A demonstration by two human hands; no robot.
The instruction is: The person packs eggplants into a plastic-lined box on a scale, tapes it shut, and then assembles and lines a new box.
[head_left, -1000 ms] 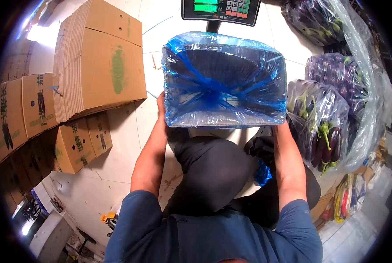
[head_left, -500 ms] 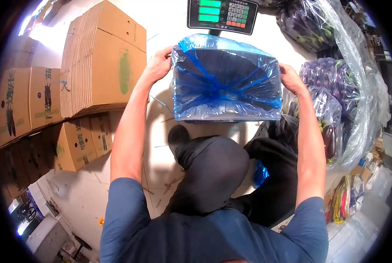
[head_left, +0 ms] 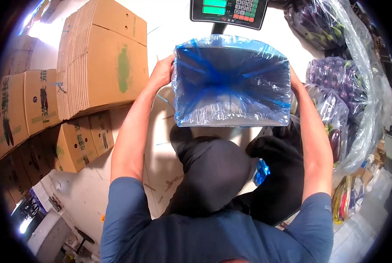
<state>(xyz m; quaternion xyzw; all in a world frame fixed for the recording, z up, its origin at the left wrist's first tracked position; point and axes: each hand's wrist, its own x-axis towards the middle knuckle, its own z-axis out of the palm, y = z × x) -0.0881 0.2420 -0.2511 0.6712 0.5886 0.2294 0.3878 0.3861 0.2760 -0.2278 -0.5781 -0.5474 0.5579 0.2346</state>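
Note:
A rectangular box with blue see-through plastic bag film [head_left: 231, 115] over it is held up in front of me, above my knees. The film gathers into creases near the middle, with a dark area around them. My left hand [head_left: 162, 72] is closed on the box's left side, its fingertips partly hidden behind the edge. On the opposite side, my right hand [head_left: 295, 81] grips the right edge, and most of its fingers are out of sight behind the box. Just beyond the box stands a scale display [head_left: 229, 11] with green screens and a keypad.
Flat cardboard cartons [head_left: 112, 57] stand stacked at the left, above more printed boxes [head_left: 77, 147]. Clear bags of eggplants [head_left: 336, 79] line the right side. A scrap of blue plastic [head_left: 261, 172] lies by my leg. Bundled coloured bags [head_left: 347, 199] sit at lower right.
The box has shifted slightly right and tilted, showing more of its creased film face. Both hands moved with it and kept their hold. The scale display appears higher in view.

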